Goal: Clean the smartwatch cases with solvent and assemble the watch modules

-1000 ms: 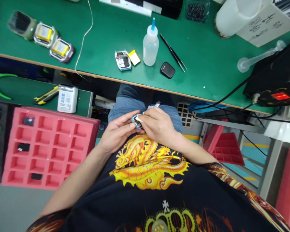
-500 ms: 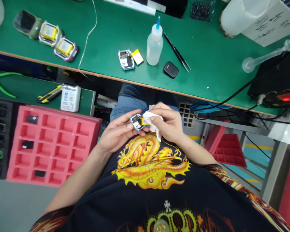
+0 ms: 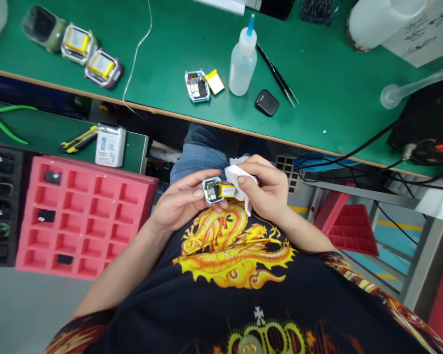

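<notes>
An opened blue smartwatch case (image 3: pixel 211 191) with its circuit board showing lies in my left hand (image 3: pixel 180 201), the fingers closed about its edges. A yellow and white battery (image 3: pixel 226 191) sticks out from the right side of the case. Just right of the battery, my right hand (image 3: pixel 268 189) pinches a crumpled white tissue (image 3: pixel 239 179) between thumb and fingers. On the green bench above stands another opened blue watch case (image 3: pixel 198 87) beside a loose-lying battery (image 3: pixel 214 81).
A squeeze bottle (image 3: pixel 242 64), black tweezers (image 3: pixel 276 74) and a black square piece (image 3: pixel 267 103) are on the green bench (image 3: pixel 162 59). Several watches (image 3: pixel 102 68) lie at far left. Below are a pink foam tray (image 3: pixel 92 196), a yellow cutter (image 3: pixel 79 140) and a white box (image 3: pixel 110 145).
My right hand with the tissue has shifted right, away from the case, and more of the battery now shows. The left hand still holds the case. The whole view has shifted slightly.
</notes>
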{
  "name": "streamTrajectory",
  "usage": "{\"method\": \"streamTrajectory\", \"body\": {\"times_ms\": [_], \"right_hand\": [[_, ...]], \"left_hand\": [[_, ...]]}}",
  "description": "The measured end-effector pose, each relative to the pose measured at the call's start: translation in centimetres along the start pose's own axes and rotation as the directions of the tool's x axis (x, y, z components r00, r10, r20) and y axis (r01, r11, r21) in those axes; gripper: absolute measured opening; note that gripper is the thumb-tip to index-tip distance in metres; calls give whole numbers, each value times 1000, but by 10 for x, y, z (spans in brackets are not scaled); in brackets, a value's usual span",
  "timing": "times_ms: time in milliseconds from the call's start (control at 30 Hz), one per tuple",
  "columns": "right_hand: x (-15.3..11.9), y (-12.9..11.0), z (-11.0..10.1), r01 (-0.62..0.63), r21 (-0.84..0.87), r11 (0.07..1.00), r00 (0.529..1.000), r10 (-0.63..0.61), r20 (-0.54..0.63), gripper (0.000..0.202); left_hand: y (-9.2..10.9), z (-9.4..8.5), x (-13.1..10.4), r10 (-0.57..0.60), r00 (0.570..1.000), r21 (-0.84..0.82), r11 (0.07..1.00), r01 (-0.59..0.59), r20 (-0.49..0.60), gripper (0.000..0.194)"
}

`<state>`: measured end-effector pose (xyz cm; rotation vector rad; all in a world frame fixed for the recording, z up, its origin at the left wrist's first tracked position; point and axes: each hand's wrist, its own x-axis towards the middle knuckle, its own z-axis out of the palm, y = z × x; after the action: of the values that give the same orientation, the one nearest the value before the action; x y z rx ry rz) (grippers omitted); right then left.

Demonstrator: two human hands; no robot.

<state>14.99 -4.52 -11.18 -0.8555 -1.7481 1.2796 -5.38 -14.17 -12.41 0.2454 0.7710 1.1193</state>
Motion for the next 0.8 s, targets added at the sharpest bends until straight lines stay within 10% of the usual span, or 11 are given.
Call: {"method": "streamTrajectory", "body": {"times_ms": [400,800], "right_hand": [[-7,-7,-2,405,-405,820,914,-369,168,26],[-12,0,6,458,-575,678,887,-306,345,22]], "left_hand": [[-1,-1,0,0,1000,1,1000,0,-31,43],[-7,5,3,59,988,25,998,-56,-141,42]]}}
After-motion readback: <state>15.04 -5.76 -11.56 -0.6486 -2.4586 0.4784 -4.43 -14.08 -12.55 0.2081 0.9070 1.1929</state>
